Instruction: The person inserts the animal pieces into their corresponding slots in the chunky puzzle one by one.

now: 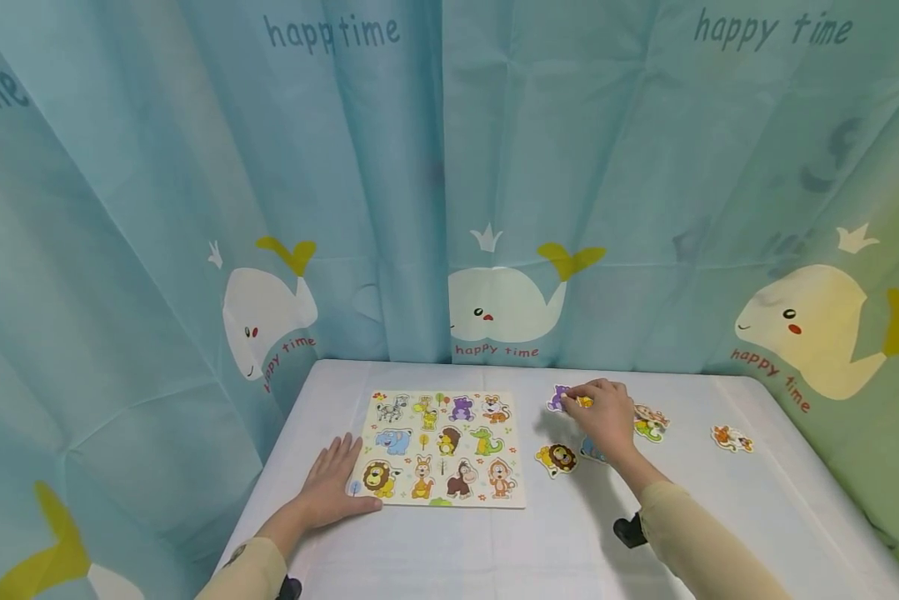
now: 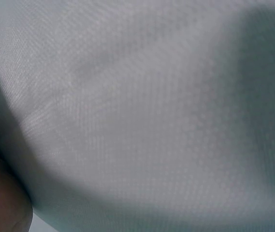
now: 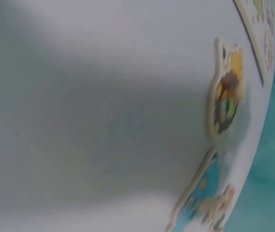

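Observation:
In the head view a pale puzzle board [image 1: 443,495] with rows of cartoon animals lies on the table. My left hand [image 1: 332,486] rests at its left edge, fingers straight, the thumb along the front left corner. Right of the board, my right hand [image 1: 605,419] pinches a purple animal puzzle piece [image 1: 556,400] between thumb and fingertips. A lion piece [image 1: 556,459] lies just in front of that hand, also seen as a blurred lion piece [image 3: 226,96] in the right wrist view. A blue piece [image 1: 590,450] is partly hidden by the right hand.
Beyond the right wrist lie overlapping pieces, among them a green one [image 1: 650,430]. An orange and white piece [image 1: 732,438] sits farther right on the white table [image 1: 779,508]. A blue whale-print curtain [image 1: 389,167] hangs behind the table.

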Action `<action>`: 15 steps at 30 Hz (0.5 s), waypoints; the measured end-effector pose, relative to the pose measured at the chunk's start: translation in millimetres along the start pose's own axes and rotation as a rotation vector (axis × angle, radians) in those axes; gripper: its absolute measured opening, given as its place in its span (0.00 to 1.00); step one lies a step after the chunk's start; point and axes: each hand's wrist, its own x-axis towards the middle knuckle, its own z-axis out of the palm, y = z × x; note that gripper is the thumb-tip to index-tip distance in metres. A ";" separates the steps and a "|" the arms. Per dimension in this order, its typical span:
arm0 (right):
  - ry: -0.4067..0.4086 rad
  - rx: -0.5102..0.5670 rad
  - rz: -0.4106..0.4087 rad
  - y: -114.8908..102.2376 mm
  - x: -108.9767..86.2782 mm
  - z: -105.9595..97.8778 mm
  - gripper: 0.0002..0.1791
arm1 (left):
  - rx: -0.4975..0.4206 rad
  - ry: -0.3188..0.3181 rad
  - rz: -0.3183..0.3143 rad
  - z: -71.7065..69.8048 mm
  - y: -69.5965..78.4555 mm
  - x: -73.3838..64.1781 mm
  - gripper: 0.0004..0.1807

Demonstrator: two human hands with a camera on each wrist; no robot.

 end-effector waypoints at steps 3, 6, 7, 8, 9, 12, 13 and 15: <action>-0.003 -0.001 -0.020 -8.8 3.5 8.1 0.11 | 0.000 -0.002 -0.001 0.5 -0.7 0.7 0.69; -0.006 0.004 -0.038 -17.3 6.2 15.7 0.10 | -0.002 -0.003 0.002 1.1 -1.2 1.3 0.69; -0.010 0.006 -0.039 -20.2 7.0 18.2 0.10 | -0.003 -0.003 0.002 1.3 -1.5 1.5 0.69; -0.016 0.008 -0.039 -22.8 7.9 20.8 0.10 | -0.003 -0.003 0.003 1.6 -1.9 1.8 0.69; -0.022 0.010 -0.039 -25.3 8.8 23.4 0.11 | -0.004 -0.002 0.003 1.8 -2.3 1.9 0.69; -0.037 0.009 -0.042 -33.5 11.3 31.5 0.11 | -0.002 0.000 0.003 2.5 -3.3 2.3 0.69; -0.038 0.004 -0.047 -36.2 11.9 34.2 0.11 | 0.001 0.001 0.003 2.7 -3.7 2.5 0.69; -0.041 0.000 -0.059 -41.4 13.1 39.5 0.10 | -0.001 0.002 0.005 3.1 -4.4 2.8 0.69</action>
